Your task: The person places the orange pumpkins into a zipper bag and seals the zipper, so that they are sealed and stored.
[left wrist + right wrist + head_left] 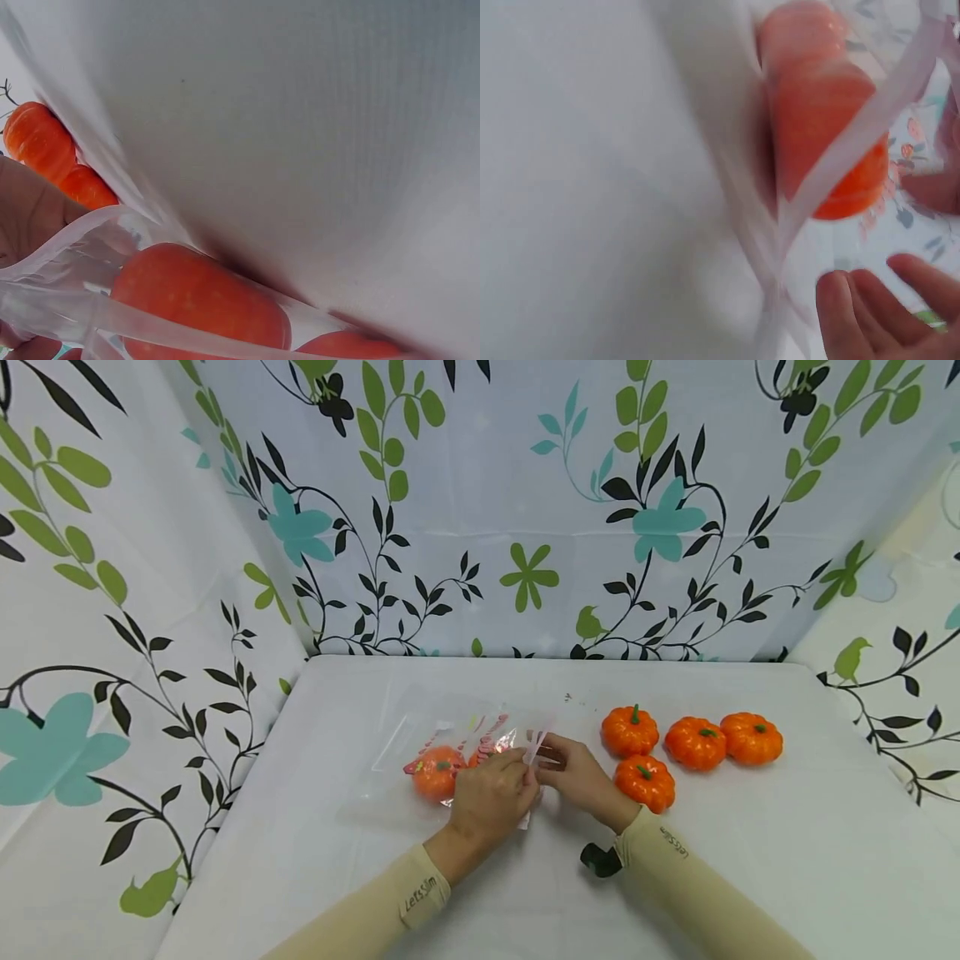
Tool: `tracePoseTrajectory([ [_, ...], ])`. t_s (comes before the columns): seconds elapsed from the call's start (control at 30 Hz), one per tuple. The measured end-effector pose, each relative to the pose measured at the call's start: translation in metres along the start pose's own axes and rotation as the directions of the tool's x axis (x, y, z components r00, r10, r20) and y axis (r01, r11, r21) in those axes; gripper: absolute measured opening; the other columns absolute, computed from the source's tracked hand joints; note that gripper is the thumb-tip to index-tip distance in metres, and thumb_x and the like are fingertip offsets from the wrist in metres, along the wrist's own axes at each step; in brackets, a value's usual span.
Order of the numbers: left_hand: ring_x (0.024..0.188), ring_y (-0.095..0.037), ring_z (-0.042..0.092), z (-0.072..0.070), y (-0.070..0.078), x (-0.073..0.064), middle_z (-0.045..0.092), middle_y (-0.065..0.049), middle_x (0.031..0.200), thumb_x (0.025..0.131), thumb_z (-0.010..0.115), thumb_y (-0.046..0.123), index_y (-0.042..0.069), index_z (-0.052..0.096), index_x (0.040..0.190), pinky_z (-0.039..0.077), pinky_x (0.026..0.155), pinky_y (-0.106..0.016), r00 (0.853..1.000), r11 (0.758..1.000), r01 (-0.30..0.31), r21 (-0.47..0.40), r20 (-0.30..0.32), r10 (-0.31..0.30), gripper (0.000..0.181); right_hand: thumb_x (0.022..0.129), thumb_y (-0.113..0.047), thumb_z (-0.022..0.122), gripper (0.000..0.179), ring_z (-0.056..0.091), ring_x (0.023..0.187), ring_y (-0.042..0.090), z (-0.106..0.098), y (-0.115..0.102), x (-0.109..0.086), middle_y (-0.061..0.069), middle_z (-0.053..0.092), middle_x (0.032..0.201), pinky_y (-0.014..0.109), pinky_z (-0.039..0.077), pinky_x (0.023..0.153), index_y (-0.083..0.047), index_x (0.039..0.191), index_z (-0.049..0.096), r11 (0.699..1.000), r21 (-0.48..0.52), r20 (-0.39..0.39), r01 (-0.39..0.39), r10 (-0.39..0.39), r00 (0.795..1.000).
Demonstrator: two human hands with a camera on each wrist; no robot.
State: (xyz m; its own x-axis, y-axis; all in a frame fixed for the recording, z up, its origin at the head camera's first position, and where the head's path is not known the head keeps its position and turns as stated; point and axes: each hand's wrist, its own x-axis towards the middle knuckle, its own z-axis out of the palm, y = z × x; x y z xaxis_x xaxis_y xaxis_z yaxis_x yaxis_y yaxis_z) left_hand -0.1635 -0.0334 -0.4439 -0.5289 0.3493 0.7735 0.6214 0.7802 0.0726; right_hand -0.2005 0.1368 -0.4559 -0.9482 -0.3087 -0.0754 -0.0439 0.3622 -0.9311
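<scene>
A clear plastic bag (393,760) with red print lies on the white table, holding small orange pumpkins (437,772). My left hand (495,797) lies over the bag's right part and pinches its mouth edge. Opposite it, my right hand (577,777) reaches in from the right and pinches the same mouth between thumb and forefinger. Its other fingers (885,315) are bent loosely, apart from the plastic. In the left wrist view the mouth gapes around an orange pumpkin (199,300). Part of the bag's contents is hidden under my left hand.
Several loose orange pumpkins (696,743) with green stems sit right of the bag, one (645,782) close by my right wrist. A small dark object (600,860) shows beside the right sleeve. A leaf-patterned curtain (465,527) stands behind the table (810,852).
</scene>
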Motion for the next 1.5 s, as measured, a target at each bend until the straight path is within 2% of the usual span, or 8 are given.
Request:
tracePoseTrajectory([
  [0.2,0.073,-0.018,0.075,0.001,-0.001,0.002,0.077,-0.005,0.09,0.075,0.08,0.011,0.008,0.074,0.068,0.057,0.051,-0.029,1.0,1.0,0.009,-0.001,-0.005,-0.009,0.01,0.096,-0.006,0.065,0.034,0.07,0.106,0.026,-0.007,0.001,-0.008,0.013,0.07,0.122,0.039,0.056,0.092,-0.001,0.13,0.066,0.999,0.026,-0.11,-0.048,0.051,0.993],
  [0.6,0.078,-0.017,0.075,0.001,0.002,0.001,0.077,-0.007,0.092,0.078,0.079,0.01,0.007,0.077,0.074,0.06,0.057,-0.03,1.0,0.999,-0.002,-0.037,-0.007,0.002,0.006,0.096,-0.001,0.053,0.029,0.061,0.089,0.021,0.003,-0.003,-0.006,0.015,0.072,0.111,0.031,0.055,0.084,0.009,0.118,0.069,0.995,-0.009,0.076,0.097,-0.096,0.992],
  [0.77,0.081,-0.019,0.076,-0.001,0.003,0.001,0.077,-0.009,0.095,0.08,0.08,0.01,0.004,0.078,0.08,0.061,0.064,-0.032,1.0,0.998,0.008,-0.064,0.005,-0.008,0.006,0.095,0.001,0.049,0.027,0.049,0.07,0.018,0.006,-0.003,0.002,0.005,0.065,0.079,0.024,0.043,0.063,0.012,0.107,0.071,0.993,0.028,0.168,0.117,-0.12,0.978],
  [0.9,0.082,-0.02,0.076,-0.003,0.003,0.002,0.077,-0.008,0.096,0.08,0.08,0.011,0.004,0.079,0.085,0.061,0.066,-0.033,1.0,0.997,0.012,-0.076,0.009,-0.011,0.009,0.092,0.002,0.046,0.024,0.043,0.066,0.016,0.009,0.001,0.006,0.0,0.049,0.068,0.025,0.035,0.059,0.008,0.095,0.069,0.993,0.066,0.22,0.095,-0.108,0.969],
  [1.13,0.081,-0.019,0.076,-0.004,0.002,0.001,0.077,-0.008,0.095,0.08,0.081,0.012,0.004,0.08,0.086,0.061,0.063,-0.031,1.0,0.997,0.004,-0.075,0.012,-0.003,0.01,0.093,0.0,0.046,0.023,0.045,0.071,0.018,0.009,0.004,0.004,0.001,0.05,0.072,0.026,0.036,0.063,0.007,0.097,0.068,0.994,0.066,0.244,0.084,-0.098,0.965],
  [1.23,0.08,-0.018,0.075,-0.004,0.002,0.0,0.077,-0.007,0.094,0.079,0.08,0.012,0.004,0.08,0.085,0.06,0.062,-0.03,1.0,0.997,0.006,-0.073,0.001,-0.006,0.009,0.099,-0.002,0.049,0.026,0.055,0.081,0.022,0.003,0.003,-0.004,0.005,0.063,0.084,0.027,0.047,0.071,0.006,0.109,0.071,0.991,0.027,0.225,0.13,-0.133,0.965],
  [1.37,0.08,-0.018,0.075,-0.004,0.001,0.0,0.077,-0.007,0.095,0.079,0.08,0.012,0.005,0.079,0.081,0.06,0.059,-0.03,1.0,0.998,0.018,-0.055,-0.006,-0.018,0.007,0.101,-0.01,0.058,0.031,0.065,0.113,0.027,-0.012,0.001,-0.024,0.006,0.07,0.122,0.041,0.054,0.096,-0.003,0.129,0.068,0.98,-0.089,0.156,0.178,-0.162,0.974],
  [1.5,0.081,-0.018,0.075,-0.004,0.001,0.001,0.077,-0.006,0.096,0.079,0.079,0.012,0.006,0.078,0.077,0.06,0.06,-0.03,0.999,0.999,0.031,-0.038,0.008,-0.031,0.006,0.096,-0.01,0.066,0.039,0.06,0.126,0.028,-0.037,-0.004,-0.047,0.001,0.067,0.132,0.054,0.049,0.1,-0.012,0.135,0.066,0.943,-0.242,0.019,0.228,-0.23,0.973],
])
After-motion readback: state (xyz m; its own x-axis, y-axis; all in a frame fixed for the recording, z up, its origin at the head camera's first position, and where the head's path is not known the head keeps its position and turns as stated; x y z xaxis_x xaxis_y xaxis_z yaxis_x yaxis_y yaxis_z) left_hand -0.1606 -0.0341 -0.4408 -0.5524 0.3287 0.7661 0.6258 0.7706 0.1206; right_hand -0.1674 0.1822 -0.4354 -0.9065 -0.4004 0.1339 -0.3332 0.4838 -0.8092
